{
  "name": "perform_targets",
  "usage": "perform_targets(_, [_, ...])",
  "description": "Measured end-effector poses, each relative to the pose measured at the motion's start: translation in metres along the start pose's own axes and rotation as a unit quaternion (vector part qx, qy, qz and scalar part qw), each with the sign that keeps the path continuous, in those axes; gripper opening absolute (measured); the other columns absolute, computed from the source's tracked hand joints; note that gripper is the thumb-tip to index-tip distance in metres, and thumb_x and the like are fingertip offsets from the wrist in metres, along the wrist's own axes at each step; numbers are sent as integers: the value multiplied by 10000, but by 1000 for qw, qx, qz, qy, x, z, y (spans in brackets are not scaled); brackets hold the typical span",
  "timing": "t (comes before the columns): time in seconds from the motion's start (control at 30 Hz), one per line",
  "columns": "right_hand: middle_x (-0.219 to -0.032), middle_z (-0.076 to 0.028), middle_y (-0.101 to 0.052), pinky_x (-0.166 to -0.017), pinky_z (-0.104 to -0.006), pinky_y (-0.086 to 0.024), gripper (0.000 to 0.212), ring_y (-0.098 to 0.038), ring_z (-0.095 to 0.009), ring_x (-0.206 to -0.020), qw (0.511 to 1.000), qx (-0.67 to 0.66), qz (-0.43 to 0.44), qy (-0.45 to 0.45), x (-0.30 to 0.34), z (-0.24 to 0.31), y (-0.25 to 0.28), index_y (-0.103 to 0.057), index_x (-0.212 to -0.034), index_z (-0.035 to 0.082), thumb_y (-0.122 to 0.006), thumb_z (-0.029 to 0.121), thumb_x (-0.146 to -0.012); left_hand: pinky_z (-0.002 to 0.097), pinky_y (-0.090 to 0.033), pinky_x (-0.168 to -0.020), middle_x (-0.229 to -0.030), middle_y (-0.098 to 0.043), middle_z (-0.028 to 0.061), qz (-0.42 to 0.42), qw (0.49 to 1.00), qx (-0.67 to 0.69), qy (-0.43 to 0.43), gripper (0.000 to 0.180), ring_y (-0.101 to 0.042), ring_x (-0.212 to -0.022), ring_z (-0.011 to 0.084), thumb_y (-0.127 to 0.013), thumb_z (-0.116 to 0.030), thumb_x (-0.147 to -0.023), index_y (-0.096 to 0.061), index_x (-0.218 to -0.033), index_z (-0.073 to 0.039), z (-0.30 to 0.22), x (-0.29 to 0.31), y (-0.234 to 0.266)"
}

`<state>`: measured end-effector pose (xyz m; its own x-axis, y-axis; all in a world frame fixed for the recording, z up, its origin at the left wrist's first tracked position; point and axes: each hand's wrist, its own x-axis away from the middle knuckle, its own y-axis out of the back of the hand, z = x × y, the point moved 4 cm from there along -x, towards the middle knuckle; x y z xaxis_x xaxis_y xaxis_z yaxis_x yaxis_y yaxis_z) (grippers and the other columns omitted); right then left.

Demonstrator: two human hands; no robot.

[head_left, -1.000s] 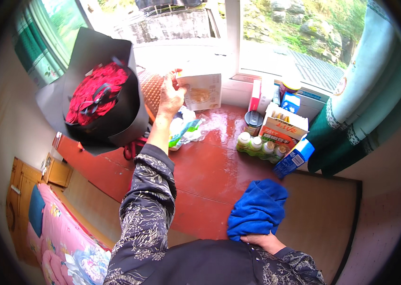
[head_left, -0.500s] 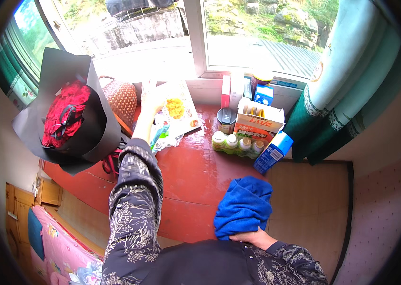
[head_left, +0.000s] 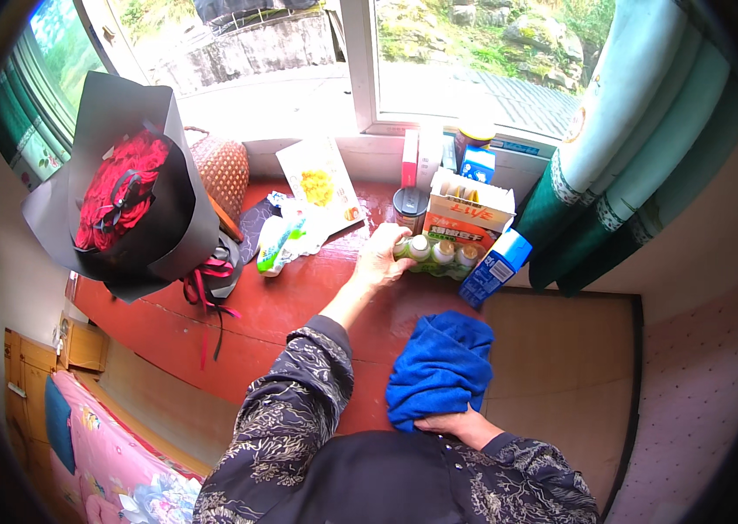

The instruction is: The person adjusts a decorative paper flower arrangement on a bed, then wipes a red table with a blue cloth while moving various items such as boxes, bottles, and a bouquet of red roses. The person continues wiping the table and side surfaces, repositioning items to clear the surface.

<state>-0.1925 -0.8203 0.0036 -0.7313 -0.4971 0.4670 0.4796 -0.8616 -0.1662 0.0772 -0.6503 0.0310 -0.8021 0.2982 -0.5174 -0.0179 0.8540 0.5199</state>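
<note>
- Right hand (head_left: 463, 425) closed on the near end of the blue cloth (head_left: 441, 367), near right on the red table (head_left: 273, 323)
- Left hand (head_left: 379, 260), fingers part-curled, at the left end of the bottle pack (head_left: 442, 255), farther right; cannot tell if gripping
- Open box (head_left: 465, 220) just beyond

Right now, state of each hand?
Left hand: fingers curled at left end of bottles; cannot tell if gripping.
Right hand: closed, holding blue cloth.
</note>
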Motion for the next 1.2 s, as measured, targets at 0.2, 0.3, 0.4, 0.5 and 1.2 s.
perform_targets(0.2, [-1306, -54, -520, -1077, -314, -357, 370, -475, -203, -1233, 968, 201, 118, 87, -18, -43, 9, -515, -1210, 212, -606, 271, -857, 351, -506, -820, -975, -611, 128, 25, 999, -39, 6, 414, -622, -918, 298, -760, -58, -681, -620, -1071, -55, -15, 44, 50])
perform_targets(0.3, [-1322, -79, -532, -1076, -358, -360, 376, -479, -240, -1243, 871, 417, 114, 234, -35, -32, 6, -561, -1202, 228, -571, 373, -856, 340, -500, -844, -984, -600, 131, -7, 996, -89, 29, 379, -617, -938, 283, -722, -18, -689, -618, -1053, -43, -3, 80, 99])
perform_targets(0.4, [-1259, -104, -591, -1061, -401, -368, 421, -501, -306, -1214, 822, 494, 131, 253, -60, 6, -5, -636, -1145, 183, -593, 428, -805, 336, -488, -862, -1003, -592, 126, -9, 984, -155, 85, 372, -606, -971, 272, -698, 11, -680, -610, -1038, -37, 8, 109, 148])
perform_targets(0.5, [-1141, -122, -635, -984, -414, -422, 369, -560, -321, -1107, 807, 487, 96, 319, -112, 21, -16, -657, -1036, 158, -591, 433, -799, 327, -473, -872, -1009, -587, 109, -75, 972, -168, 145, 383, -597, -977, 247, -695, 26, -664, -598, -1028, -40, 18, 129, 185])
perform_targets(1.2, [-1446, -91, -387, -1098, -453, -240, 702, -355, -296, -1321, 174, 801, -15, 573, -71, -33, 26, -330, -1392, 171, -484, 557, -827, 441, -440, -984, -1273, -511, 240, -121, 984, -48, 119, 1114, -537, -1161, 410, -898, -271, -572, -220, -1426, -44, -140, 9, -101])
